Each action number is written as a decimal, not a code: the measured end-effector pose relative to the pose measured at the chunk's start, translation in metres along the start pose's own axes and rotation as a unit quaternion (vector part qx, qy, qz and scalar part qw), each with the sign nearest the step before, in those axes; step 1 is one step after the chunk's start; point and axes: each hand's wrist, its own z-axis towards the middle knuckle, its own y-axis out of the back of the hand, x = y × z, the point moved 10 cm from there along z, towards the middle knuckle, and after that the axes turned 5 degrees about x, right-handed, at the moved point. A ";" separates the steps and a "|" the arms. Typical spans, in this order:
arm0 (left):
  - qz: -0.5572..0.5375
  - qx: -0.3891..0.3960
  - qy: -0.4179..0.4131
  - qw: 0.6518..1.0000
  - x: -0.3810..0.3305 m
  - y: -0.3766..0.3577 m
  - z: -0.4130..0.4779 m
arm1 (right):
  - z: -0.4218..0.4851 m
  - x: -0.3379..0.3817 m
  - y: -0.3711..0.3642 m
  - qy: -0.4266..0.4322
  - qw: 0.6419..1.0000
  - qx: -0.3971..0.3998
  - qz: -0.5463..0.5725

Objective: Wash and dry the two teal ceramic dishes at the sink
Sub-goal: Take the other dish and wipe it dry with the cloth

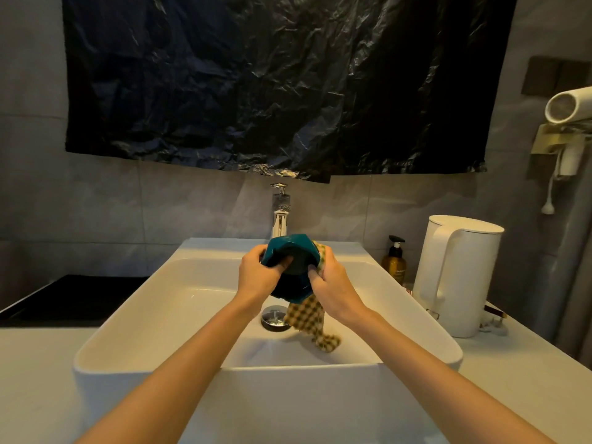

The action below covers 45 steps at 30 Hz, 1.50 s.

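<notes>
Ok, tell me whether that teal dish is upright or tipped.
Tipped. The teal dish is held over the sink with its round base facing the camera, the left hand and right hand gripping its sides.

A grey tiled wall [96,193] runs behind the white sink [134,312], and a crinkled black plastic sheet [272,84] hangs across its upper part (glossy where light catches it). The pale countertop [32,379] carries a white kettle [461,277] and an amber pump bottle [394,262] at the right. A dark flat surface [73,296] lies at the left. A white hair dryer [568,105] sits in a wall holder near a dark switch plate [557,79]. The light is dim and warm.
</notes>
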 end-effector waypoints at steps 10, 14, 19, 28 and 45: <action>0.009 0.033 0.044 0.998 -0.003 -0.015 -0.007 | -0.016 0.013 0.067 0.038 0.956 -0.257 -0.138; -0.170 0.149 0.183 0.957 0.003 -0.045 -0.027 | -0.018 0.020 0.074 0.053 0.934 -0.286 -0.206; -0.505 0.157 0.265 0.806 -0.021 -0.071 -0.040 | -0.019 0.038 0.058 0.134 0.911 -0.265 -0.288; -0.469 0.078 0.251 0.843 -0.007 -0.042 -0.034 | -0.010 0.033 0.021 0.192 0.945 -0.068 -0.257; -0.240 0.145 0.181 0.943 0.008 -0.019 -0.011 | 0.009 -0.004 0.001 -0.012 0.992 0.019 0.123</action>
